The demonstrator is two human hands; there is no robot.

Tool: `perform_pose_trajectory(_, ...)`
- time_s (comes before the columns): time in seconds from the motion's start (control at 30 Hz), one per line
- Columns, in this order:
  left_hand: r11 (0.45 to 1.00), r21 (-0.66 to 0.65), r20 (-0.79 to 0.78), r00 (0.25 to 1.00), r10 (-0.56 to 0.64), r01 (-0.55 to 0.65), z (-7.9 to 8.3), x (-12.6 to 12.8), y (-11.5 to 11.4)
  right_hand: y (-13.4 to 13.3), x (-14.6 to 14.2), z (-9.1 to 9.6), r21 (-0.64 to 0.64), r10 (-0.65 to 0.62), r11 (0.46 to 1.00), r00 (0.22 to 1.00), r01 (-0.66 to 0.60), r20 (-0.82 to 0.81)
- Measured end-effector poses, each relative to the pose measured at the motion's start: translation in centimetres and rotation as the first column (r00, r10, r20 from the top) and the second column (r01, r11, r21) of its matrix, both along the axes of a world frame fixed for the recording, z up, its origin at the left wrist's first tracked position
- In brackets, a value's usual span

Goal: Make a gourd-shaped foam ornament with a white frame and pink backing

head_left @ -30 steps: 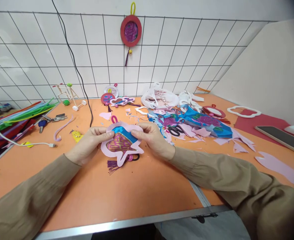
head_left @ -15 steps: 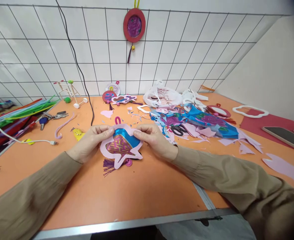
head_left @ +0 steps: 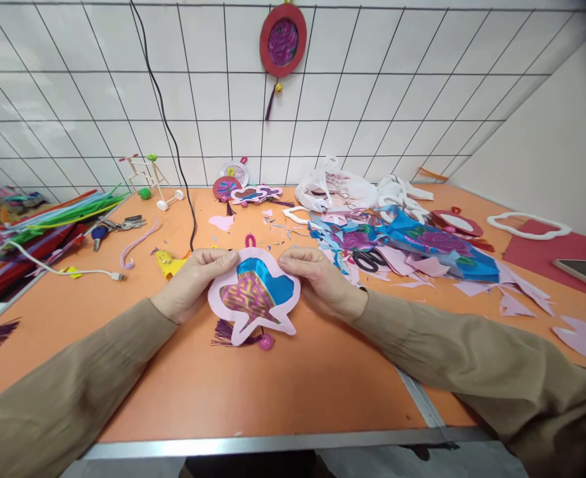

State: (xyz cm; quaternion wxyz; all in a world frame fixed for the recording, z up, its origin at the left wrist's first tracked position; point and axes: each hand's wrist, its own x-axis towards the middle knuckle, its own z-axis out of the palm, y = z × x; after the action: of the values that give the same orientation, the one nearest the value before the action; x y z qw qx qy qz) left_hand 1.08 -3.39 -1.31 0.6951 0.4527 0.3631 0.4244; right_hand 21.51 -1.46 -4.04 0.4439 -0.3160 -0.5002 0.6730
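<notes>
- Centrally, a pink-edged ornament (head_left: 253,289) is held up between two bare hands, above the near part of the orange desk (head_left: 297,398); whether its lower points are touched by the desk cannot be told.
- Its upper left edge is pinched by the left hand (head_left: 193,277), that grip being clamped on the border with the thumb laid across the front.
- Its upper right edge is likewise pinched by the right hand (head_left: 321,277), the grip there being clamped on the border too, thumb in front; the fingers behind are mostly hidden.
- Within the pink border, a blue panel and a purple-and-gold patterned panel are framed; a pink loop (head_left: 250,241) is seen at the top, a purple tassel (head_left: 229,332) and a pink bead (head_left: 266,341) below.
- Just beyond the left hand, a yellow piece (head_left: 170,264) is seen; farther left, a white cable (head_left: 74,269) and keys (head_left: 132,224) are laid out near bundled coloured stems (head_left: 71,216).
- Beyond the right hand, black-handled scissors (head_left: 367,261) are surrounded by pink paper scraps (head_left: 428,265) and a blue flowered sheet (head_left: 440,247).
- At the back, smaller ornaments (head_left: 227,188) and a white plastic bag (head_left: 335,189) are set near the tiled wall (head_left: 353,93), on which a red-ringed ornament (head_left: 283,41) is hung.
</notes>
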Motion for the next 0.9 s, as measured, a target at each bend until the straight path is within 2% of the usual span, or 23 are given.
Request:
perform_pose_trajectory(0.13, 0.999, 0.006, -0.06, 0.997, 0.049, -0.048, -0.59, -0.18, 0.32, 0.24, 0.01, -0.14, 0.05, -0.043, 0.998, 0.999, 0.041, 0.029)
perform_pose_trajectory(0.3, 0.994, -0.014, -0.116, 0.988, 0.105, -0.107, -1.04, -0.32, 0.48, 0.49, -0.04, -0.55, 0.092, -0.021, 0.996, 0.999, 0.018, 0.032)
perform_pose_trajectory(0.57, 0.987, 0.076, -0.205, 0.966, 0.156, -0.143, -0.98, -0.2, 0.26, -0.03, 0.34, 0.32, 0.266, -0.069, 0.964, 0.981, 0.019, 0.181)
perform_pose_trajectory(0.67, 0.984, 0.097, -0.218, 0.962, 0.168, -0.15, -0.88, -0.16, 0.21, 0.15, 0.45, 0.2, 0.278, -0.113, 0.959, 0.979, 0.062, 0.172)
perform_pose_trajectory(0.8, 0.969, 0.179, -0.239, 0.948, 0.209, -0.169, -0.77, -0.13, 0.22, 0.32, 0.49, 0.05, 0.277, -0.083, 0.96, 0.978, 0.027, 0.193)
perform_pose_trajectory(0.9, 0.959, 0.226, -0.268, 0.935, 0.231, -0.172, -0.76, -0.12, 0.26, 0.26, 0.43, 0.1, 0.312, -0.106, 0.95, 0.966, 0.028, 0.236)
